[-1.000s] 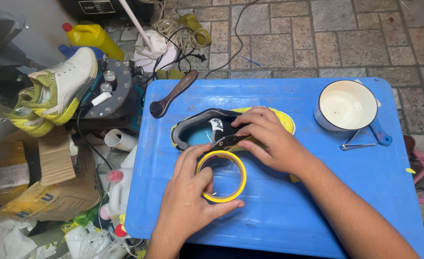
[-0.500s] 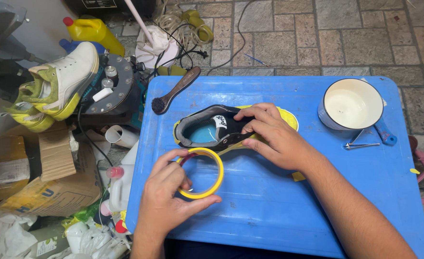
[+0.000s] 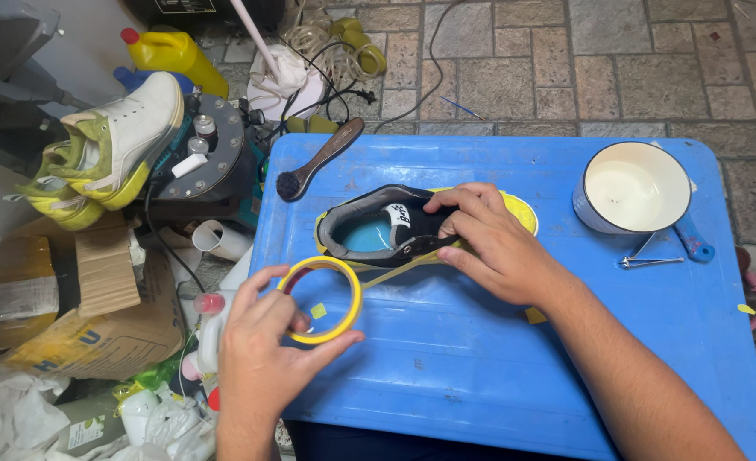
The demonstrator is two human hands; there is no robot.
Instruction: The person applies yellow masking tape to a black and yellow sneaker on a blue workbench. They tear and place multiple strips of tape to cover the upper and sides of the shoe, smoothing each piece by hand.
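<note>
Head cam: left hand (image 3: pixel 263 350) is gripping the yellow tape roll (image 3: pixel 320 300), pulling farther left than before; right hand (image 3: pixel 489 239) is pinning the black sneaker (image 3: pixel 386 230).

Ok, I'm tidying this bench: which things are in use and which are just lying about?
In use: left hand holding yellow tape roll; right hand pressing on black shoe.

Lying about: brush, white pot, tweezers, white-and-yellow sneakers beside the table.

Both hands curled in grips, left (image 3: pixel 263 341), right (image 3: pixel 489 239)
</note>
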